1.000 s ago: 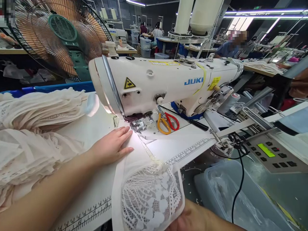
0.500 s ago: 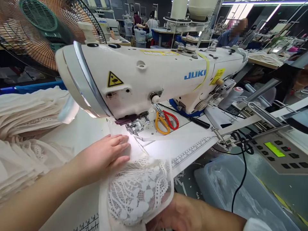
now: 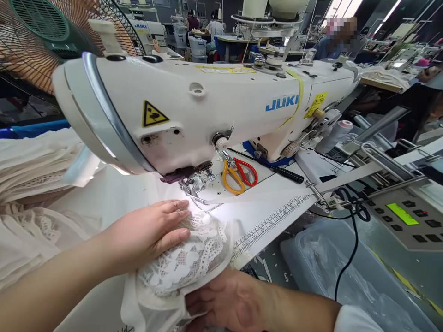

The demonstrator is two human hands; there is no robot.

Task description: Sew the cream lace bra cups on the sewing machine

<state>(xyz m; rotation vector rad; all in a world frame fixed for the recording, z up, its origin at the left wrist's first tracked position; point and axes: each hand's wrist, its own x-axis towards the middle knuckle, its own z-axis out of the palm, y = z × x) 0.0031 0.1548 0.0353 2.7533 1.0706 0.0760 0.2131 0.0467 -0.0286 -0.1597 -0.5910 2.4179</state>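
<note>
A cream lace bra (image 3: 194, 258) with a rounded, flower-patterned cup lies at the front of the white sewing machine (image 3: 187, 106). My left hand (image 3: 155, 230) rests flat on the lace, fingers stretched toward the presser foot (image 3: 188, 184). From below, my right hand (image 3: 228, 295) holds the bra's near edge; its fingertips are partly hidden by the cloth. A white tape (image 3: 235, 199) runs from the right to the presser foot. Where the cloth meets the needle is hard to make out.
Scissors (image 3: 237, 175) with orange and red handles and a black-handled tool (image 3: 289, 175) lie on the machine bed. Lace pieces (image 3: 31, 180) are piled at left. A fan (image 3: 69, 32) stands behind; at right are a control panel (image 3: 401, 214) and a plastic bin (image 3: 311, 249).
The lace cup has turned and shifted left, with more of it now under my left hand. My right hand has moved left and up with the near edge. The view has shifted slightly.
</note>
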